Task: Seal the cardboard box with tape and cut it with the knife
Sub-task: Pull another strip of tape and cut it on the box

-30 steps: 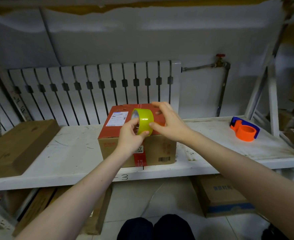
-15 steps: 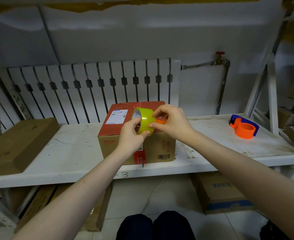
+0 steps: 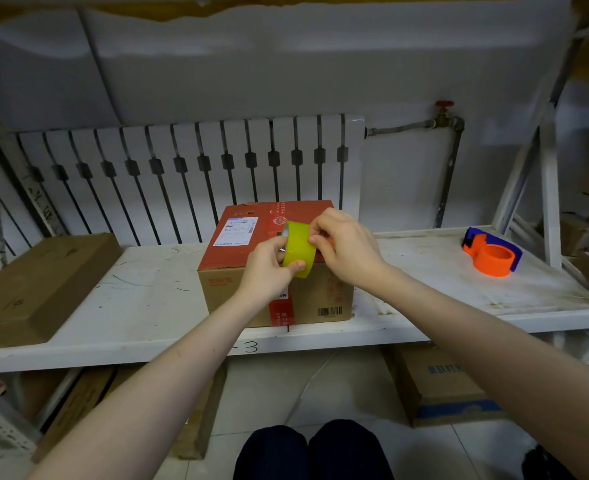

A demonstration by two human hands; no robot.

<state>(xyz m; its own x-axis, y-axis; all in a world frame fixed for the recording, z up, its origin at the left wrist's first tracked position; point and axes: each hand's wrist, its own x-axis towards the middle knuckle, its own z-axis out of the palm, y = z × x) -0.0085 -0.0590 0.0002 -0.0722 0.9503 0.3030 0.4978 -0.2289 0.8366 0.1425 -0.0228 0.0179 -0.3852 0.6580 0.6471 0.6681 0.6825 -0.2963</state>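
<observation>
A cardboard box (image 3: 241, 237) with a red top and a white shipping label stands on the white shelf (image 3: 140, 306), near its front edge. Above the box's front I hold a roll of yellow-green tape (image 3: 300, 252). My left hand (image 3: 269, 271) grips the roll, thumb on its outer face. My right hand (image 3: 348, 247) pinches at the roll's right edge with fingertips; an orange object shows just behind these fingers, mostly hidden. No knife is clearly visible.
An orange and blue tape dispenser (image 3: 492, 256) lies on the shelf at the right. A flat brown carton (image 3: 33, 285) lies at the left. A white radiator (image 3: 182, 174) stands behind. More boxes (image 3: 442, 386) sit on the floor under the shelf.
My right fingers have shifted from over the roll's top down to its right edge. The roll has tilted slightly and stays above the box.
</observation>
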